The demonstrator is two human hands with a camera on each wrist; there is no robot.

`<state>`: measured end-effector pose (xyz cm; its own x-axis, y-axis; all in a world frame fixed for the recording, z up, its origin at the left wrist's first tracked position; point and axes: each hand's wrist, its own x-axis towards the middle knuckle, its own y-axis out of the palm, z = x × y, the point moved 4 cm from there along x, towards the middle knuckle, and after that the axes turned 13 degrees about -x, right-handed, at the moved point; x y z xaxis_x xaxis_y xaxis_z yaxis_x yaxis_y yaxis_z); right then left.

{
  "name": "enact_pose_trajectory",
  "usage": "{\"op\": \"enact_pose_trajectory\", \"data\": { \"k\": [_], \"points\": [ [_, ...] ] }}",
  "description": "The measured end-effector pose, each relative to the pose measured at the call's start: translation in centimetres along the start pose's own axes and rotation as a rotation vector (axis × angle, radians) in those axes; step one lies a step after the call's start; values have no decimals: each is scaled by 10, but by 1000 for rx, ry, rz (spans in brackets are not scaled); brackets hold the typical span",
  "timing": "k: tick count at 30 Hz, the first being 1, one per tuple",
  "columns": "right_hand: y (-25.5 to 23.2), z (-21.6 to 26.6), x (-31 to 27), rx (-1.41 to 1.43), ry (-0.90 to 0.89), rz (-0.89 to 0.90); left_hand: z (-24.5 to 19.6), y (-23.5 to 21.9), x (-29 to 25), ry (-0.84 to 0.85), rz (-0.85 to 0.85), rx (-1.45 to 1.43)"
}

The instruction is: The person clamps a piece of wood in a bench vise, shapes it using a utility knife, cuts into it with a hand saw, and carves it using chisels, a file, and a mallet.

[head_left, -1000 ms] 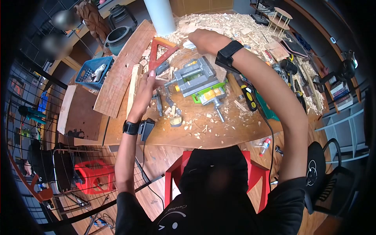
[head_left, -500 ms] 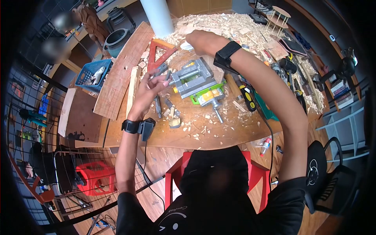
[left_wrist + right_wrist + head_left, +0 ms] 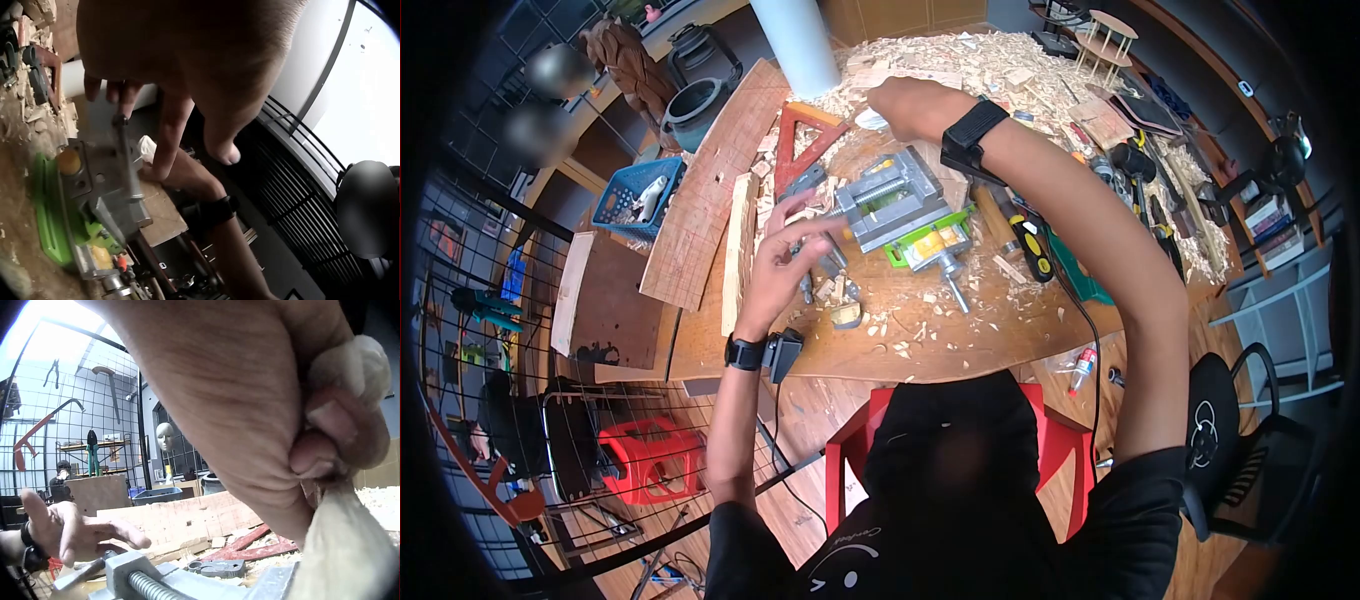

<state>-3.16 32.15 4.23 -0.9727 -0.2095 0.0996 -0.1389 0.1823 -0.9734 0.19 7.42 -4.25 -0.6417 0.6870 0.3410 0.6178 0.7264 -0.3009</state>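
Note:
My left hand (image 3: 782,262) is beside the screw end of a grey bench vise (image 3: 890,212), fingers spread and extended toward it. In the left wrist view, the fingers lie close over the vise's metal handle bar (image 3: 127,159), with the thumb held apart. My right hand (image 3: 908,108) is beyond the vise. Its curled fingers grip a pale, whitish piece (image 3: 347,550), which sticks out above and below the fist in the right wrist view; I cannot tell what it is. A green base (image 3: 897,256) shows under the vise.
Wood shavings (image 3: 1000,70) cover the back of the wooden table. A red triangular frame (image 3: 785,155), long boards (image 3: 715,190) and a blue basket (image 3: 625,200) lie left. A chisel-like tool with a yellow-black handle (image 3: 1032,250) and other tools lie right. A white column (image 3: 795,50) rises behind.
My left hand bent its fingers by the vise handle, then spread them out again, shifting slightly toward the vise and nearer my body. The right hand has stayed almost in place, still gripping the pale piece.

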Motion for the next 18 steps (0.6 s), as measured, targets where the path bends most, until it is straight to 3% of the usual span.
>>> {"op": "enact_pose_trajectory", "data": {
  "k": [2,4,5,7,8,10,14,16,18],
  "points": [
    [0,0,1,-2,4,3,8,6,-1,34,-89,49],
    [1,0,2,-6,6,7,18,11,-7,-223,-193,-72],
    [2,0,3,-11,8,10,21,8,-6,-221,-194,-73],
    [3,0,4,-17,8,13,34,11,1,-483,-44,-112],
    [3,1,4,-14,6,20,27,8,6,-481,-44,-111],
    [4,0,3,-11,10,30,18,9,10,-664,102,-34],
    [5,0,4,-17,17,17,33,11,12,-584,159,145],
    [5,-1,4,-15,21,16,27,17,10,-375,43,-114],
    [3,-2,1,-13,9,2,25,20,9,-366,37,-148]
  ]
}}
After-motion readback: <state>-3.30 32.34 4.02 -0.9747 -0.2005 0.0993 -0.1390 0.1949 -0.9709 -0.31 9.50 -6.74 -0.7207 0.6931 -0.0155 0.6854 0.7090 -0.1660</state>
